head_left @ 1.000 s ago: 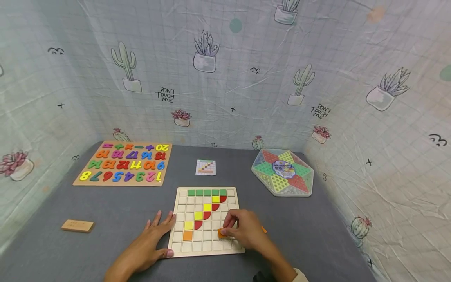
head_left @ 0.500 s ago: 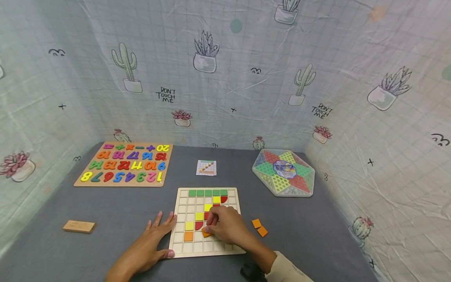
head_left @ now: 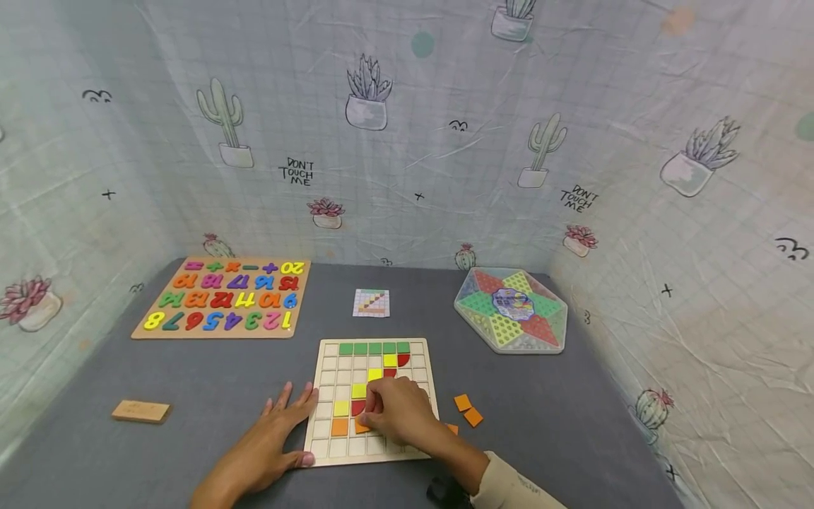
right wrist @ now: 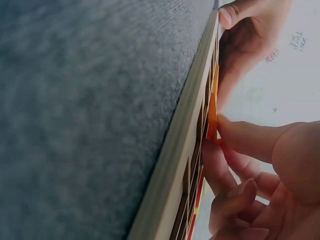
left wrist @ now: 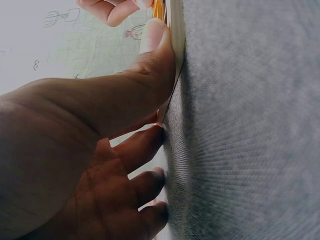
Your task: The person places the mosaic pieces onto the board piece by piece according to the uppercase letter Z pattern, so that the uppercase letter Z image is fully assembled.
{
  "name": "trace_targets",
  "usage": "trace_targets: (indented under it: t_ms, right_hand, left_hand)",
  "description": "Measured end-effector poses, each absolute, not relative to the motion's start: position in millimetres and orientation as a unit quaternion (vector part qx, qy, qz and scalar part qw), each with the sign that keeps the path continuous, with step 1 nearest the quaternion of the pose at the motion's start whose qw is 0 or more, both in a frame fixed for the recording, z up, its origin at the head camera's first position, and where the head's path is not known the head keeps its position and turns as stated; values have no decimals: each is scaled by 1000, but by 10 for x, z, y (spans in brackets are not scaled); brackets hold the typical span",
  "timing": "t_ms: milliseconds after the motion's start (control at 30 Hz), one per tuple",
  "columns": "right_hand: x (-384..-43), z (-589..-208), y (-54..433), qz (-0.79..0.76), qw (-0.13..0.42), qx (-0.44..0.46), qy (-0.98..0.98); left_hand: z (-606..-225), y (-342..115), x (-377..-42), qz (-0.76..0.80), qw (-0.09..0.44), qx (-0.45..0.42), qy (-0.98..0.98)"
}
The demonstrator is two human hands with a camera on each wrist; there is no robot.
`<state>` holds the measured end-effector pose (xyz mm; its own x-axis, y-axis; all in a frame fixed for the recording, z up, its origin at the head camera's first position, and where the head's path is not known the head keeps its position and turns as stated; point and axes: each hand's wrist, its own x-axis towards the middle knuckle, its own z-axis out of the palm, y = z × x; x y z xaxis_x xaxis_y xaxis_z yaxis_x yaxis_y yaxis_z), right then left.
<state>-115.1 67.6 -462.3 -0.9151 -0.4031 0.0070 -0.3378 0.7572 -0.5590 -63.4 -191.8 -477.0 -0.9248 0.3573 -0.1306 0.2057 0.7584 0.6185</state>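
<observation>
A square wooden grid board (head_left: pixel 329 378) lies on the grey table. Along its left edge rests my left hand (head_left: pixel 273 437), fingers spread, its thumb (left wrist: pixel 155 37) on the near corner. Thumb and fingertips of my right hand (head_left: pixel 403 416) pinch an orange square tile (head_left: pixel 362 428), slightly tilted over the grid. Just left of it, another orange tile (head_left: pixel 340 427) fills a cell. Green squares (head_left: pixel 375 348) line the far row. Yellow squares (head_left: pixel 390 360) and red quarter-circles (head_left: pixel 403 360) step diagonally down; my right hand hides part of them.
Loose orange tiles (head_left: pixel 473 417) lie right of the board, one partly behind the right forearm. Behind it is a small pattern card (head_left: pixel 372 302). A number puzzle (head_left: pixel 216 331), a hexagonal star game board (head_left: pixel 540 307) and a wooden block (head_left: pixel 141 411) lie farther out.
My right hand has carried the orange tile leftward across the board, to the cell beside the other orange tile. The loose tiles on the right came into view. My left hand stayed put.
</observation>
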Motion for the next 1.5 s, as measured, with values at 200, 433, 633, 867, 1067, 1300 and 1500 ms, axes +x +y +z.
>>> trace_targets:
  t_ms: [200, 433, 633, 867, 1067, 1300, 1500]
  right_hand:
    - [-1157, -4620, 597, -264, 64, -209, 939]
    - [-1145, -4578, 574, -248, 78, -230, 938]
    - [-1121, -4541, 599, -242, 90, -243, 935]
    - [-1071, -4529, 754, -294, 120, -227, 921]
    - [-1063, -4455, 983, -337, 119, -202, 912]
    - [-1115, -4420, 1368, -381, 120, -205, 893]
    - [-1129, -4451, 1691, -396, 136, -216, 882]
  left_hand:
    - [-4784, -1929, -606, 319, 104, 164, 928]
    - [-4791, -1932, -613, 312, 106, 167, 929]
    - [-4800, -1929, -616, 321, 111, 164, 926]
    - [-4815, -1921, -611, 317, 121, 153, 928]
    - [-4789, -1922, -628, 316, 126, 139, 930]
    - [-4780, -1919, -641, 305, 133, 135, 933]
    - [-4770, -1914, -636, 305, 134, 138, 933]
